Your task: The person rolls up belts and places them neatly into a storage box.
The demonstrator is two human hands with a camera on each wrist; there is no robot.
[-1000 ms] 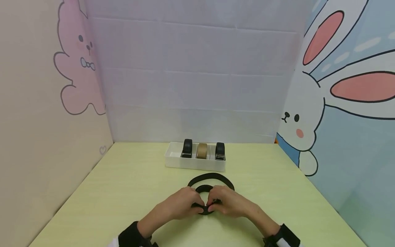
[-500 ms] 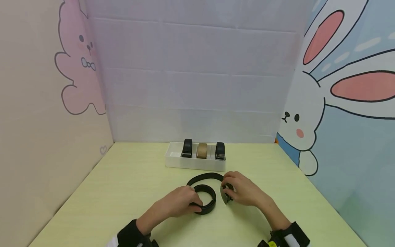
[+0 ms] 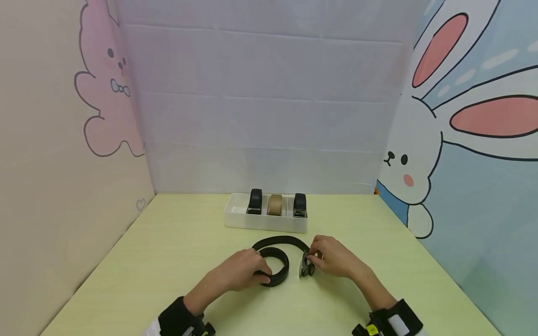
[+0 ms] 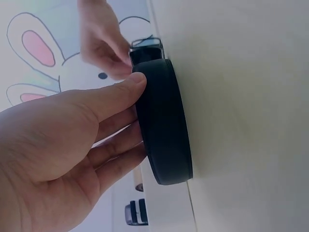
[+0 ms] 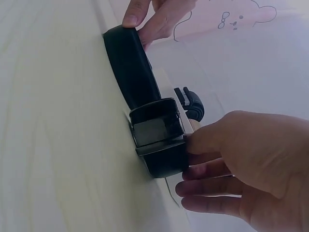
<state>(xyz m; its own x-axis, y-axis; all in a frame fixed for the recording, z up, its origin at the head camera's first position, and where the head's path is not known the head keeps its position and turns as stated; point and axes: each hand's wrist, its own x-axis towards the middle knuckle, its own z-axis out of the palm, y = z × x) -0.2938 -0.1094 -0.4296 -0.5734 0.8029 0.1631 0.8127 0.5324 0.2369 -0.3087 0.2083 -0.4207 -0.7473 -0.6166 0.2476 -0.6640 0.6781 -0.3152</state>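
A black belt (image 3: pixel 280 278) lies partly rolled on the table, with a loose length curving round behind the coil to its metal buckle (image 3: pixel 303 267). My left hand (image 3: pixel 244 269) grips the coil's left side, thumb and fingers about the band. On the right, my right hand (image 3: pixel 333 255) pinches the buckle end. In the left wrist view the rolled band (image 4: pixel 164 125) stands on its edge on the table, thumb on its near rim. The right wrist view has the buckle (image 5: pixel 157 126) close up, thumb and forefinger at its side and the other fingers extended.
Behind the belt stands a white divided box (image 3: pixel 265 225). It holds a rolled black belt (image 3: pixel 255 201), a rolled tan belt (image 3: pixel 275 205) and another black one (image 3: pixel 300 205). Walls with cartoon rabbits border the pale yellow table (image 3: pixel 168 261).
From beside the left hand at the coil, my right hand has moved right and now holds the buckle end. The left hand and coil have shifted slightly left and away from me.
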